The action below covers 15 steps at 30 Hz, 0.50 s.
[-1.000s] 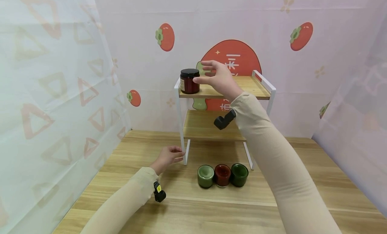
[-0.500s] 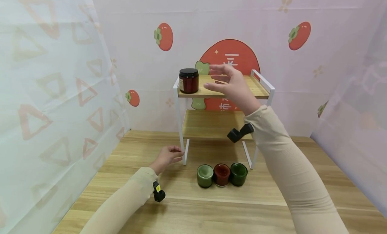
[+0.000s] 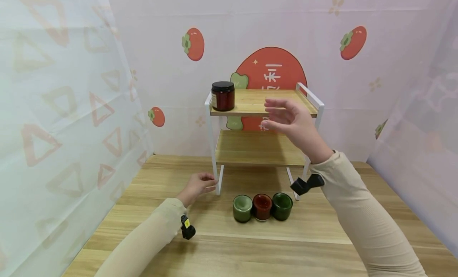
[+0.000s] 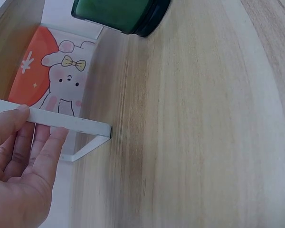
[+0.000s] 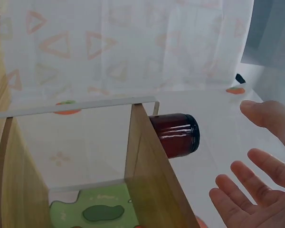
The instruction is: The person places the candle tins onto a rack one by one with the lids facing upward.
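Note:
My left hand (image 3: 196, 186) is low at the left white leg (image 3: 211, 145) of a two-tier wooden shelf rack. In the left wrist view the thumb (image 4: 12, 121) lies on the near side of this leg, with fingers behind it. My right hand (image 3: 295, 123) hovers before the rack's right half, fingers spread and slightly bent, holding nothing. On the left end of the top shelf (image 3: 250, 98) stands a dark red-brown jar (image 3: 223, 97) with a black lid. The right wrist view shows the jar (image 5: 173, 135) apart from the right hand's fingertips.
Three glass cups stand in a row before the rack: light green (image 3: 243, 208), red (image 3: 262, 207) and dark green (image 3: 282, 206). The lower shelf (image 3: 259, 147) spans the rack's legs. Patterned cloth surrounds the wooden table (image 3: 250, 257).
My right hand has drawn away from the jar, moving right and down. The jar stays on the top shelf. My left hand keeps its place at the rack's leg.

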Each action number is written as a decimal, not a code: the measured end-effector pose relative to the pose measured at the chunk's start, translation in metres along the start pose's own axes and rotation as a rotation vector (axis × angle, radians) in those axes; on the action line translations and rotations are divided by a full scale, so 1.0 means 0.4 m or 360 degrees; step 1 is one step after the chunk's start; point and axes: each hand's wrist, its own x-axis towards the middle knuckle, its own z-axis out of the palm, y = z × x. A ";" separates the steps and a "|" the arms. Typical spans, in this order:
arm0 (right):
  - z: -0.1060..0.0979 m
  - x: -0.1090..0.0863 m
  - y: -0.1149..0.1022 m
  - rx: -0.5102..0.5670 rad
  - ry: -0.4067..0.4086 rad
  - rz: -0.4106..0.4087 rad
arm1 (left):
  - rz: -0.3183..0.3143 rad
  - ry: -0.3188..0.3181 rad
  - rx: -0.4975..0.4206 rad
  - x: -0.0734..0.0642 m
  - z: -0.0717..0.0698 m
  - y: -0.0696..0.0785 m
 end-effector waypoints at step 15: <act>-0.013 -0.120 0.139 -0.0237 -0.0169 -0.0034 | 0.0003 -0.0006 0.0024 -0.001 0.003 0.002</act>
